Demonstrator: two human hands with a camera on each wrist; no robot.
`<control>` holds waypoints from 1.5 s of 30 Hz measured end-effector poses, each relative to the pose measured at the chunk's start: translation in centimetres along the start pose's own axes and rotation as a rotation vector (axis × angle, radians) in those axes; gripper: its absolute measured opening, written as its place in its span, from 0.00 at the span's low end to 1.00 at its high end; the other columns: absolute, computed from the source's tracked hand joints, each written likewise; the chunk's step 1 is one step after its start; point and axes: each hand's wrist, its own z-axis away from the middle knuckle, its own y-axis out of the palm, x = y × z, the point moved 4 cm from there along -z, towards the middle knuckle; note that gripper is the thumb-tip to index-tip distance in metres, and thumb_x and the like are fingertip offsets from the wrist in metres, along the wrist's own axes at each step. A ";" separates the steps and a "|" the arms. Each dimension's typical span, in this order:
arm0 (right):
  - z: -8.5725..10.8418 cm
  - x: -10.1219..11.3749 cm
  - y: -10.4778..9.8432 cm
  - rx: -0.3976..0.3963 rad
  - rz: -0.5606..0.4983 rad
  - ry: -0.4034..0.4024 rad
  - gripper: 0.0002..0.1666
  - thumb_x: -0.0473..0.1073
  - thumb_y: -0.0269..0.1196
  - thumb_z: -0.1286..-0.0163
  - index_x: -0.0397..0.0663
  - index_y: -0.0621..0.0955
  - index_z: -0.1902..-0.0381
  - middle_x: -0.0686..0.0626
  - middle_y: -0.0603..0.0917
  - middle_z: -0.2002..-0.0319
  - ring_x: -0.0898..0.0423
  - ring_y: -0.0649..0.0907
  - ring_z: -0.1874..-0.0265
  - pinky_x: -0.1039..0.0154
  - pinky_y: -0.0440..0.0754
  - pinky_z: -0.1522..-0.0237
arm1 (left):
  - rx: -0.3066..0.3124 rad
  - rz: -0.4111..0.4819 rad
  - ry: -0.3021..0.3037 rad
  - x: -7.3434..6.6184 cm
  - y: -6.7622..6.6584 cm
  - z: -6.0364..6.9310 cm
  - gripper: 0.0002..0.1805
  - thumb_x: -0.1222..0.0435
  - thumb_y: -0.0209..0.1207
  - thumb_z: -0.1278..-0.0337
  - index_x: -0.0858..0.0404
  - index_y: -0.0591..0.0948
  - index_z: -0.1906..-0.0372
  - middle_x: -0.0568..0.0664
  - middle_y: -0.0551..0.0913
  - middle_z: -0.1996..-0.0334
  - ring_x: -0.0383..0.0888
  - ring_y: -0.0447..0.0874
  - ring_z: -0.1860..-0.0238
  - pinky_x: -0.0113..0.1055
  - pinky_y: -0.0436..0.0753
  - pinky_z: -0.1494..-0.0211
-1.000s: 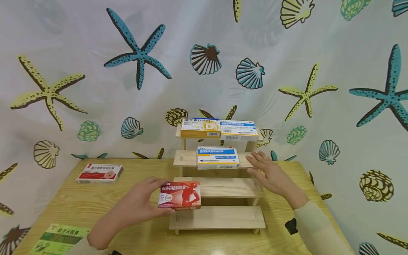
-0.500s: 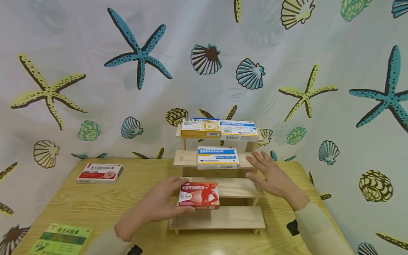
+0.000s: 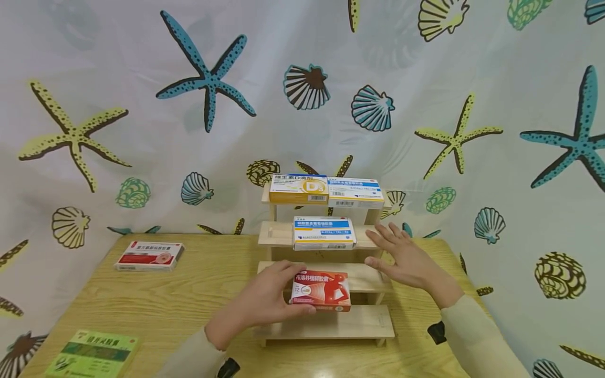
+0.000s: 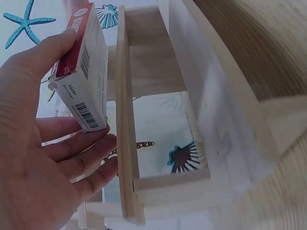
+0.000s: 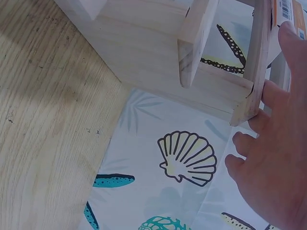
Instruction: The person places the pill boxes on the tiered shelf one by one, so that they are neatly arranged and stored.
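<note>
In the head view my left hand [image 3: 260, 298] pinches a red-and-white medicine box [image 3: 321, 290] by its left end, in front of the wooden tiered stand [image 3: 340, 325]. The left wrist view has the thumb on the red face of the box [image 4: 86, 72] and fingers under its edge, beside a stand board. My right hand [image 3: 407, 257] is at the right end of the stand's second tier from the top, fingers extended, holding nothing. That tier carries a white-and-blue medicine box [image 3: 323, 232]. From the right wrist, the fingers [image 5: 271, 96] appear close against the board end.
The top tier bears a yellow-and-white vitamin D box [image 3: 299, 190] and another white-and-blue box [image 3: 355, 193]. On the wooden table [image 3: 203, 294], a red-and-white box [image 3: 149, 256] lies at the back left and a green box [image 3: 92, 354] at the front left. A patterned curtain [image 3: 283, 131] hangs behind.
My left hand has carried the red-and-white box rightward, from the stand's left edge to in front of its middle. The right hand has stayed nearly still at the tier's right end.
</note>
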 end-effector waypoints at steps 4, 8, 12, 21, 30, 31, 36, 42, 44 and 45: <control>0.0 -0.1 0.1 -0.003 -0.005 -0.001 0.46 0.68 0.56 0.22 0.57 0.60 0.15 0.43 0.54 0.15 0.34 0.49 0.15 0.31 0.45 0.17 | -0.014 -0.002 0.011 -0.6 0.8 -0.8 0.50 0.32 0.71 0.49 0.62 0.78 0.30 0.53 0.83 0.39 0.50 0.82 0.40 0.50 0.83 0.34; 0.0 0.0 0.1 -0.004 -0.017 0.001 0.45 0.68 0.55 0.21 0.57 0.60 0.15 0.43 0.54 0.15 0.34 0.49 0.15 0.31 0.45 0.17 | -0.013 -0.023 0.007 -0.8 1.4 -1.5 0.49 0.32 0.70 0.48 0.63 0.79 0.30 0.55 0.83 0.38 0.52 0.82 0.39 0.51 0.81 0.32; 0.0 0.0 0.0 -0.008 -0.021 0.009 0.44 0.68 0.54 0.21 0.57 0.61 0.16 0.43 0.55 0.15 0.33 0.49 0.15 0.29 0.47 0.18 | -0.024 -0.049 0.010 -1.0 1.8 -2.2 0.49 0.32 0.71 0.49 0.63 0.79 0.31 0.55 0.84 0.39 0.52 0.83 0.40 0.51 0.81 0.33; -0.1 -0.1 0.0 -0.015 -0.026 0.031 0.42 0.68 0.50 0.19 0.58 0.62 0.16 0.44 0.56 0.15 0.33 0.50 0.15 0.30 0.47 0.18 | -0.056 -0.080 0.024 -2.6 3.1 -4.4 0.49 0.32 0.69 0.48 0.64 0.79 0.32 0.55 0.84 0.40 0.51 0.83 0.40 0.54 0.80 0.35; -0.1 0.0 0.0 -0.016 -0.047 0.039 0.40 0.67 0.49 0.18 0.57 0.62 0.16 0.44 0.55 0.15 0.34 0.50 0.15 0.32 0.46 0.17 | -0.067 -0.147 0.015 -4.0 4.5 -5.7 0.47 0.32 0.69 0.46 0.62 0.79 0.32 0.54 0.85 0.42 0.51 0.83 0.41 0.57 0.81 0.37; -0.1 0.0 0.0 -0.018 -0.046 0.039 0.40 0.67 0.49 0.18 0.57 0.62 0.16 0.44 0.55 0.15 0.34 0.50 0.15 0.32 0.46 0.17 | -0.074 -0.163 0.017 -4.1 4.6 -5.8 0.47 0.32 0.69 0.46 0.62 0.80 0.33 0.53 0.85 0.42 0.51 0.84 0.42 0.55 0.81 0.38; -0.1 0.1 0.0 -0.020 -0.049 0.042 0.40 0.67 0.50 0.18 0.57 0.63 0.16 0.44 0.56 0.15 0.34 0.50 0.15 0.32 0.47 0.17 | -0.083 -0.212 0.022 -4.2 5.1 -6.2 0.47 0.31 0.67 0.45 0.62 0.80 0.33 0.53 0.85 0.42 0.52 0.84 0.42 0.52 0.81 0.38; 0.0 0.2 -0.1 -0.020 -0.057 0.049 0.40 0.67 0.50 0.18 0.57 0.63 0.17 0.44 0.56 0.15 0.34 0.50 0.15 0.31 0.48 0.18 | -0.067 -0.210 0.005 -4.2 5.3 -6.5 0.47 0.30 0.65 0.44 0.61 0.79 0.32 0.53 0.84 0.39 0.52 0.83 0.41 0.52 0.81 0.37; 0.0 0.3 -0.1 -0.023 -0.056 0.051 0.40 0.67 0.50 0.18 0.57 0.63 0.17 0.44 0.56 0.15 0.34 0.50 0.15 0.31 0.48 0.18 | -0.066 -0.214 0.008 -4.1 5.3 -6.6 0.47 0.30 0.65 0.44 0.61 0.79 0.31 0.53 0.84 0.39 0.52 0.83 0.40 0.52 0.81 0.38; 0.0 0.2 -0.1 -0.023 -0.056 0.052 0.40 0.67 0.50 0.18 0.57 0.63 0.17 0.44 0.56 0.15 0.34 0.50 0.15 0.31 0.48 0.18 | -0.067 -0.218 0.011 -4.1 5.3 -6.6 0.47 0.30 0.64 0.44 0.61 0.79 0.31 0.53 0.84 0.38 0.52 0.83 0.40 0.52 0.81 0.38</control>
